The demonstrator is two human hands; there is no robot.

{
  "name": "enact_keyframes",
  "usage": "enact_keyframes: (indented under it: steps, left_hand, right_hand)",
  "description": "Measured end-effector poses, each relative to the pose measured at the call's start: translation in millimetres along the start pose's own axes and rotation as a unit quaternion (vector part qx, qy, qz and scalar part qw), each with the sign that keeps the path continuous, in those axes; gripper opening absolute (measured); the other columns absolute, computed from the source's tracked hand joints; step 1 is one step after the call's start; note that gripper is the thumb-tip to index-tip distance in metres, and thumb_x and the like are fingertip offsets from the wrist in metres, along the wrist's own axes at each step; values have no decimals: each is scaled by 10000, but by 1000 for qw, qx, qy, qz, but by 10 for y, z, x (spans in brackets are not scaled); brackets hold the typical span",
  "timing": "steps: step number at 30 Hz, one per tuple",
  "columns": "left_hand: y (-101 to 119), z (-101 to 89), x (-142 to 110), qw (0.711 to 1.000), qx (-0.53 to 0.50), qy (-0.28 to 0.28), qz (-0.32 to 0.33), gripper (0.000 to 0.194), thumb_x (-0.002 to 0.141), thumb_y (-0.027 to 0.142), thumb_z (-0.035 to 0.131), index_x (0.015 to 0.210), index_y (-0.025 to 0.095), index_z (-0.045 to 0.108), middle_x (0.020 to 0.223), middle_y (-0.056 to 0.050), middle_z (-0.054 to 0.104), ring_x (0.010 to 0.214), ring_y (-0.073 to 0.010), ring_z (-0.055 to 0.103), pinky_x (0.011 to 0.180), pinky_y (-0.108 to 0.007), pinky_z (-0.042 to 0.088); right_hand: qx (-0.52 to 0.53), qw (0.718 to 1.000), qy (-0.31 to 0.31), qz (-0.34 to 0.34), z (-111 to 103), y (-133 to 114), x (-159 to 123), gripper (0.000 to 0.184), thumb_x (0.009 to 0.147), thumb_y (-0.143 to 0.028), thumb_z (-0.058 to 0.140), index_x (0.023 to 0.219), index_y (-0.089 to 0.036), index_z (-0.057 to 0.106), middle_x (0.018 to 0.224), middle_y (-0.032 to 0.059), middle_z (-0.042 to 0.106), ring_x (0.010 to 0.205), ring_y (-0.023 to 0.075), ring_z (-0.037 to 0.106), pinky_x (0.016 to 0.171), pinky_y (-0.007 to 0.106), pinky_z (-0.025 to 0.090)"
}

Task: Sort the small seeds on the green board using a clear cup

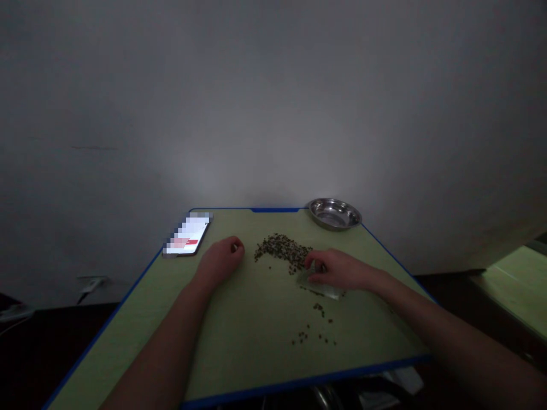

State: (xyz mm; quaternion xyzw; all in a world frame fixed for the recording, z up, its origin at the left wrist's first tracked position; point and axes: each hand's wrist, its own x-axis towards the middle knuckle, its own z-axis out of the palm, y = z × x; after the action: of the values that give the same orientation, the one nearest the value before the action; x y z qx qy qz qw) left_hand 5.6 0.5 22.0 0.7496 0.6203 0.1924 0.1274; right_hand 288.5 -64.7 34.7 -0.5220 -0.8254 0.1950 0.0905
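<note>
A pile of small dark brown and pale bits (284, 248), like seeds or beads, lies loose in the middle of the table. My right hand (337, 269) is at the pile's right end, thumb and fingers curled round a thin see-through plastic bag (327, 289). The bag lies on the table under that hand, with a few bits about it. To the left of the pile, and apart from it, my left hand (222, 257) rests on the table with its fingers curled closed. Whatever may be inside those fingers is hidden.
A shiny metal bowl (334, 214) stands at the table's back right corner. On the left edge lies a lit phone or tablet (188, 234). Several stray bits (303, 336) are scattered near the front. The pale green table (239, 347) has a blue rim, with a grey wall (273, 114) behind.
</note>
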Motion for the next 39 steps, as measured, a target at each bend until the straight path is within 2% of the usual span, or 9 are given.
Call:
enact_keyframes:
  steps: [4, 7, 11, 21, 39]
  left_hand:
    - [-5, 2, -1, 1000, 2, 1, 5, 276, 786, 322, 413, 872, 184, 636, 817, -68, 664, 731, -181, 587, 642, -277, 393]
    - [-9, 9, 4, 1000, 6, 2, 5, 273, 786, 315, 415, 874, 183, 638, 815, -68, 668, 725, -179, 588, 632, -275, 389]
    - [-10, 14, 4, 1000, 9, 4, 10, 278, 787, 316, 420, 882, 181, 644, 825, -72, 675, 724, -179, 592, 617, -271, 381]
    - [-24, 28, 6, 1000, 0, 6, 12, 270, 785, 307, 420, 866, 184, 645, 824, -71, 674, 713, -175, 586, 611, -272, 378]
    - [-16, 34, 0, 1000, -2, 7, 14, 269, 780, 297, 412, 862, 185, 643, 804, -70, 666, 711, -179, 586, 618, -273, 384]
  right_hand:
    - [-27, 1000, -5, -3, -4, -88, -20, 245, 775, -333, 610, 994, -224, 616, 800, 34, 683, 671, 160, 594, 575, 242, 373]
    - [-49, 999, -6, -5, -17, -74, -12, 225, 789, -344, 597, 980, -233, 639, 809, 37, 688, 687, 167, 602, 594, 252, 379]
    - [-79, 997, 24, 9, -31, -28, 11, 223, 798, -352, 587, 974, -236, 659, 819, 37, 695, 698, 177, 608, 605, 266, 377]
    - [-117, 992, 40, 22, -26, -53, 81, 217, 790, -327, 575, 972, -250, 665, 811, 39, 700, 679, 184, 605, 571, 271, 347]
    - [-134, 989, 59, 3, 23, -104, 149, 213, 793, -341, 565, 966, -264, 664, 855, 36, 709, 722, 205, 615, 571, 277, 335]
